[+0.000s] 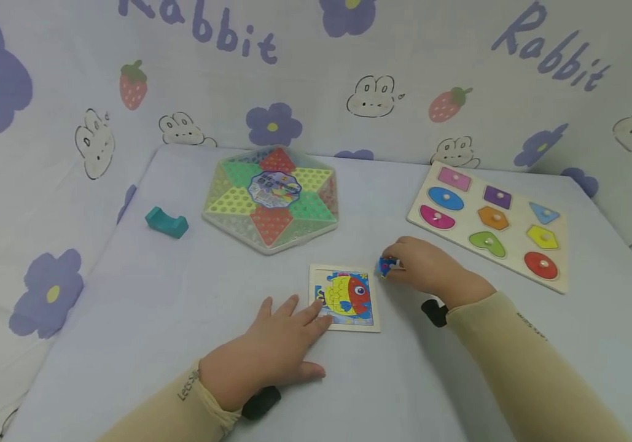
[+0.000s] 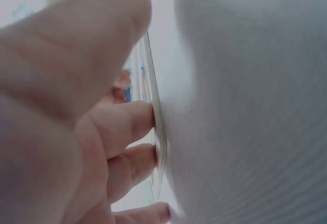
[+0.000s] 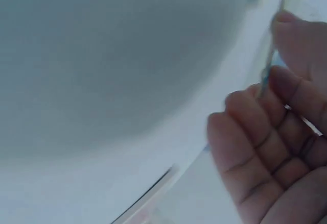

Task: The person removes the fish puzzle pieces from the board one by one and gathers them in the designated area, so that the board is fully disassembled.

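Observation:
A small square jigsaw puzzle (image 1: 351,298) with a yellow and red fish lies flat in a light wooden frame. Bare wood shows at its upper left. My left hand (image 1: 274,347) spreads its fingers over the frame's lower left corner. In the left wrist view, two fingertips touch the puzzle's thin edge (image 2: 161,132). Just right of the frame, my right hand (image 1: 426,267) pinches a blue puzzle piece (image 1: 386,266) above the table. The right wrist view shows that piece edge-on (image 3: 270,53) between thumb and index finger, the other fingers curled below.
Behind the puzzle lies a hexagonal Chinese checkers board (image 1: 271,199) in a clear cover. At the right is a wooden shape board (image 1: 459,218) with knobbed pieces. A teal curved block (image 1: 166,222) sits left on the white-covered table (image 1: 144,307). A printed cloth (image 1: 316,80) hangs behind.

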The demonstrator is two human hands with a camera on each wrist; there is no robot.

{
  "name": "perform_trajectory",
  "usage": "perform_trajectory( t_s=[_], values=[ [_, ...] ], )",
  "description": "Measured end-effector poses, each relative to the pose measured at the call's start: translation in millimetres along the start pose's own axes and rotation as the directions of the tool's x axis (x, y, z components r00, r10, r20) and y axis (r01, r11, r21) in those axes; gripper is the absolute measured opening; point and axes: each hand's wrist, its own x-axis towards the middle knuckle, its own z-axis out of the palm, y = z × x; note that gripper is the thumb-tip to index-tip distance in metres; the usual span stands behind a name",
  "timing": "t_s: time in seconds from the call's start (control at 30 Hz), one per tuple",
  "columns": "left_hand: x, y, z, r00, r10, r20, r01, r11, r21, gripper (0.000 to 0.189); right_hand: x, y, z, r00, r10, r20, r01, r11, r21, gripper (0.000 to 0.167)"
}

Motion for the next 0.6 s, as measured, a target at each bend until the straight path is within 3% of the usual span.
perform_trajectory(
  t_s=[0.13, 0.33, 0.6],
  values=[
    [0.1, -1.2, 1.9, 1.0, 0.008, -0.017, -0.008, 1.0, -0.005, 0.076, -5.7, 16, 5, 0.999, -0.047, 0.012, 0.047, 0.999, -0.012, 0.033],
    [0.0, -3.4, 2.9, 1.0, 0.006, -0.011, -0.006, 1.0, -0.004, 0.076, -2.1, 16, 11, 0.994, -0.105, 0.033, 0.106, 0.994, -0.038, 0.034],
    [1.7, -2.6, 2.9, 1.0, 0.018, -0.011, -0.018, 1.0, -0.004, 0.075, -6.3, 13, 0, 0.999, -0.039, 0.028, 0.04, 0.999, -0.008, 0.037]
  ],
)
